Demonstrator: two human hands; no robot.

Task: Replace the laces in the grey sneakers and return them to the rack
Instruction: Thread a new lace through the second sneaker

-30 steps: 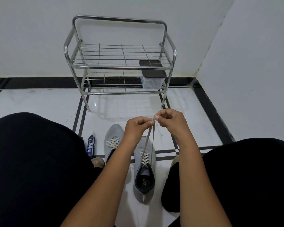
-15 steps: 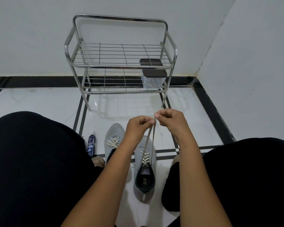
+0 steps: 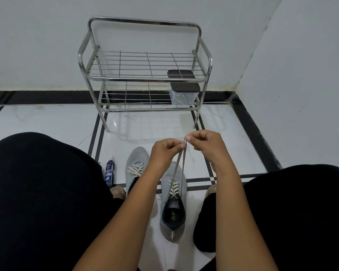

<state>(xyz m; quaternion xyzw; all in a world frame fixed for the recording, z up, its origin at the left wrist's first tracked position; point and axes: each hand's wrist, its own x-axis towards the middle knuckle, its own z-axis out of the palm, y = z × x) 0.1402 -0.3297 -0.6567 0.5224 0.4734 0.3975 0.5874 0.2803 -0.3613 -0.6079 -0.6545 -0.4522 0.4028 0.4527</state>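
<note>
far left, a dark spray bottle (image 3: 109, 172) is stood upright on the white floor tiles (image 3: 47, 122), just beside the left knee, set aside from the work; its use cannot be told. next to it the left grey sneaker (image 3: 135, 169) is laid toe-away, cream laces crossed through its eyelets; its heel half is hidden behind the left forearm, so a knot cannot be confirmed. the left hand (image 3: 164, 153) is held raised over the shoes, fingers curled, the lace ends (image 3: 181, 163) pinched at thumb and forefinger. both strands are seen running down taut from the pinch to the top eyelets of the right grey sneaker (image 3: 173, 200), which is set flat between the feet, toe toward the wall, heel toward the person, probably so the tongue and eyelets are faced upward for threading. the right hand (image 3: 207, 146) is closed likewise, the same lace ends nipped at the fingertips, touching the left hand; the two ends appear to be drawn up together, judged as evening the lengths or snugging the lacing before tying. behind, well apart, the steel shoe rack (image 3: 145, 79) is stood against the wall, upper tier bare wire; a clear container with a brown lid (image 3: 183, 92) is kept at the right end of the lower tier. neither sneaker is returned yet.
</note>
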